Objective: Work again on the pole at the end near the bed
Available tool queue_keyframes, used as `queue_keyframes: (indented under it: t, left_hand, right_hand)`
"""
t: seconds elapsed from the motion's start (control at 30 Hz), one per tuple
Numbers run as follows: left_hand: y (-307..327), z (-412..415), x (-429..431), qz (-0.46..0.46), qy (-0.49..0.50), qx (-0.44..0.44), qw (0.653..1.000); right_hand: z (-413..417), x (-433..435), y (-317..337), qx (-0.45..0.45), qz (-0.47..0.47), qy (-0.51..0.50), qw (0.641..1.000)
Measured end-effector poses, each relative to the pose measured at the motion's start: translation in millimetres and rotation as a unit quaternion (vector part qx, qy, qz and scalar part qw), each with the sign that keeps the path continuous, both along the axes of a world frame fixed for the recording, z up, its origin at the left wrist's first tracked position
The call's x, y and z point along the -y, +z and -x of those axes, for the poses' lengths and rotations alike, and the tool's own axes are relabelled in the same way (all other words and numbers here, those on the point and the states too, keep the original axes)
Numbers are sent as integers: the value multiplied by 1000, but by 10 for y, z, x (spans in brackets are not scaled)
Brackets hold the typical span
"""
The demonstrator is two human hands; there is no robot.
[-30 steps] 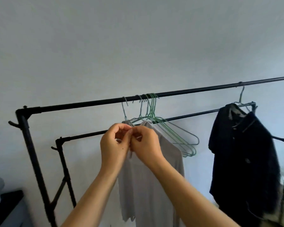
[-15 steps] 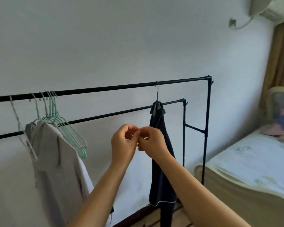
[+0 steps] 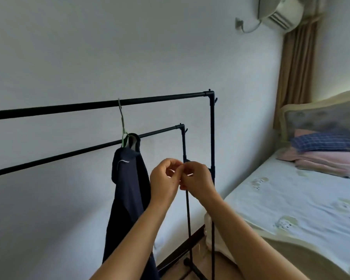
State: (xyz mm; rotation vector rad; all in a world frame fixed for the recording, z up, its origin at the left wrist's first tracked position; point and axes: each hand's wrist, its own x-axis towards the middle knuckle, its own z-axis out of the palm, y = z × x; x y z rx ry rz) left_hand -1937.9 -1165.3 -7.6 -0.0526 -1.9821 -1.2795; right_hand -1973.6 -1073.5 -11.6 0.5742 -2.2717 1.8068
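bedroom view swung right; left hand (image 3: 164, 179) and right hand (image 3: 198, 179) stay together.

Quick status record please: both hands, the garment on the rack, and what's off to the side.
left hand: raised in front of the rack, fingers curled, fingertips meeting the right hand's; anything pinched is too small to tell
right hand: same height, fingers curled toward the left hand
dark garment: hangs from a green hanger hooked on the upper bar
clothes rack: black, two bars, against the wall
bed: to the right, folded bedding by the headboard
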Motion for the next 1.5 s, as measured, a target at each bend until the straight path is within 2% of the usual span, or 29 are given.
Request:
queue_keyframes:
  t: [0.2, 0.4, 0.57, 0.8, 1.0, 1.33, 1.5]
  left_hand:
    - [-14, 1235, -215, -4, -37, 16, 999]
    - [-95, 2214, -386, 34, -27, 43, 998]
    - [-112, 3097, -551, 46, 17, 55, 997]
    - [-33, 4068, -724, 68, 78, 116, 988]
    - [28, 4521, -793, 83, 126, 111, 982]
    - [-40, 4771, -711, 93, 166, 53, 980]
    - [-51, 4817, -640, 106, 174, 58, 977]
  right_hand:
    - [1107, -247, -16, 12, -6, -44, 999]
    - [2079, -482, -85, 10, -14, -76, 997]
    - [2973, -621, -80, 11, -3, -58, 998]
    - [4060, -711, 109, -9, -12, -42, 999]
    - [4599, -658, 125, -114, -104, -33, 987]
    - [4886, -528, 109, -156, -84, 2, 984]
    - [4967, -457, 69, -150, -84, 11, 985]
